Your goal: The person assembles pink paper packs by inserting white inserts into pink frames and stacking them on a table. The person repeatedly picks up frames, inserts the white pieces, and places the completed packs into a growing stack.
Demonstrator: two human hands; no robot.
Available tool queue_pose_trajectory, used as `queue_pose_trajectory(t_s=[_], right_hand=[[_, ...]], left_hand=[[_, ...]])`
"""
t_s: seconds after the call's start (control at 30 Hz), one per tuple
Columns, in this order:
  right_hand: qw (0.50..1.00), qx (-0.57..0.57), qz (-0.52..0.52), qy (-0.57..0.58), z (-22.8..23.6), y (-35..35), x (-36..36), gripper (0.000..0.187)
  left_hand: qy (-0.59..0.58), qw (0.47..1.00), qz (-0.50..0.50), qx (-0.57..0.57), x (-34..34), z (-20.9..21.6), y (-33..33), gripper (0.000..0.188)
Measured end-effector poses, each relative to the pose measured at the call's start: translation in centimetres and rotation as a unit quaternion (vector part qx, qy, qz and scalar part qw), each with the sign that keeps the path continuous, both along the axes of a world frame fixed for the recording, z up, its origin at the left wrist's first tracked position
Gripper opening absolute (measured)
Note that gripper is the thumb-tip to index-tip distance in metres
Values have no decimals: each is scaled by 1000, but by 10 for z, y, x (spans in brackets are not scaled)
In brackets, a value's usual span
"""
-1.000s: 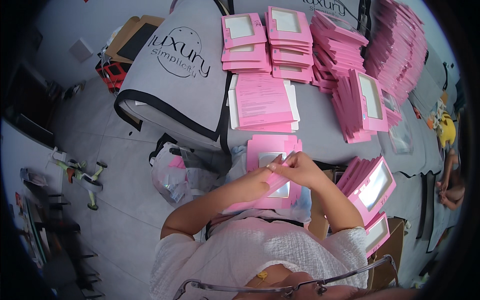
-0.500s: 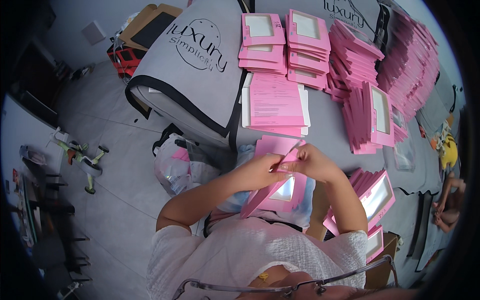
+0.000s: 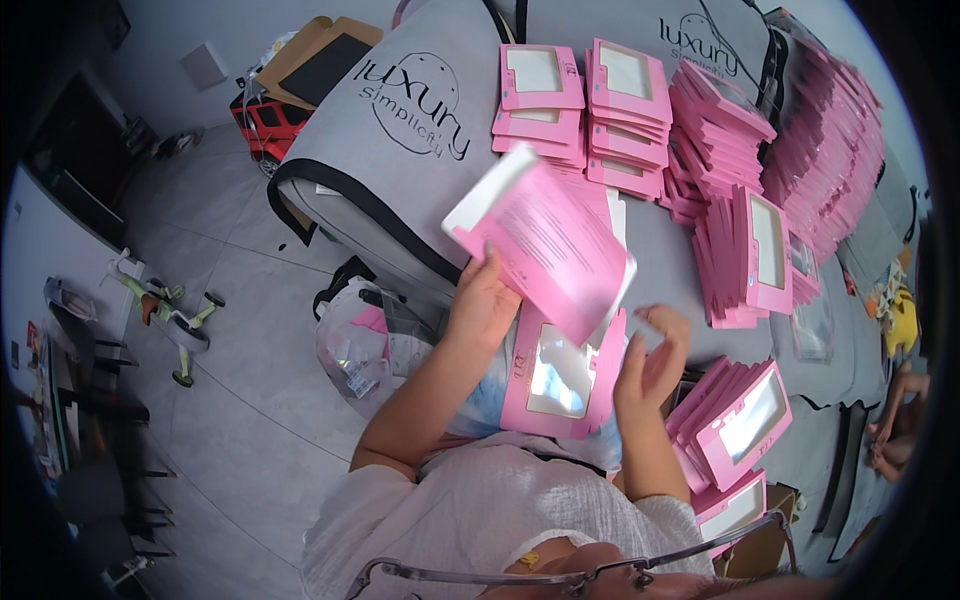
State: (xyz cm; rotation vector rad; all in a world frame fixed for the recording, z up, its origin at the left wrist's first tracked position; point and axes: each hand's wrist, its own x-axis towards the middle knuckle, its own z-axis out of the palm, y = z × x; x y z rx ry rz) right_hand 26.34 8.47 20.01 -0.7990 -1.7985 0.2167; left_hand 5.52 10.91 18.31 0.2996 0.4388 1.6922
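Printed card (image 3: 555, 250) tilts, pinched by the fingers of the left hand (image 3: 485, 297), above a pink sleeve (image 3: 516, 385) on the lap, this piece apparently unfinished. The right hand's (image 3: 655, 365) fingers curl loosely, empty; stacked sleeves (image 3: 738, 415) farther right look done.

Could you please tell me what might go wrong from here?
The left hand alone holds the pink-and-white card near one edge, so it might bend or slip. The windowed carton lies on the lap and could slide off with a shift in posture. The leaning pink cartons sit close beside the right arm, which might knock them.
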Motion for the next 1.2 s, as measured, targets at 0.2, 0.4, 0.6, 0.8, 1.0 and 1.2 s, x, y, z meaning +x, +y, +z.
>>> queue_pose_trajectory(t_s=[0.2, 0.4, 0.6, 0.8, 1.0, 1.2], right_hand=[[991, -50, -120, -32, -28, -5, -9, 88], [968, -247, -30, 0, -27, 11, -3, 104], [920, -381, 64, 69, -36, 18, -10, 99], [957, -276, 76, 47, -51, 26, -11, 94], [956, -292, 13, -24, -66, 24, -2, 94], [906, -408, 111, 36, -65, 17, -11, 101]], left_hand=[[-135, 990, -4, -34, 23, -20, 1, 46], [-115, 990, 6, -85, 35, -33, -4, 44], [-67, 995, 45, -57, 39, -47, -4, 44], [-54, 996, 28, -65, 42, -57, -4, 42], [-33, 993, 32, -107, 48, -73, 1, 47], [-25, 995, -87, -45, 75, -77, 0, 59]])
